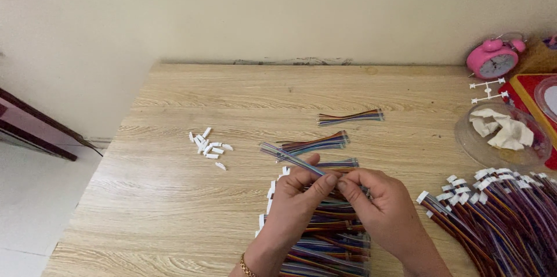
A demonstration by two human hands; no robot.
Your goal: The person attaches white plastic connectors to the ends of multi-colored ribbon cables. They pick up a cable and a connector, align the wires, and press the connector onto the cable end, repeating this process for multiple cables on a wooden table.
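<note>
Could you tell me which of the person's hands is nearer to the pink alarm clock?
Right. The right hand lies below-left of the pink alarm clock; the left hand is farther left still.

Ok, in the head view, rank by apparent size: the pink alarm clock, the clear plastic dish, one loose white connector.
1. Clear plastic dish
2. Pink alarm clock, which sits farther from the camera, so the gap is unsure
3. Loose white connector

Soft, even daylight, no glare.
The hands are sharp and cast only faint shadows just below them; far edges look slightly softer.
</note>
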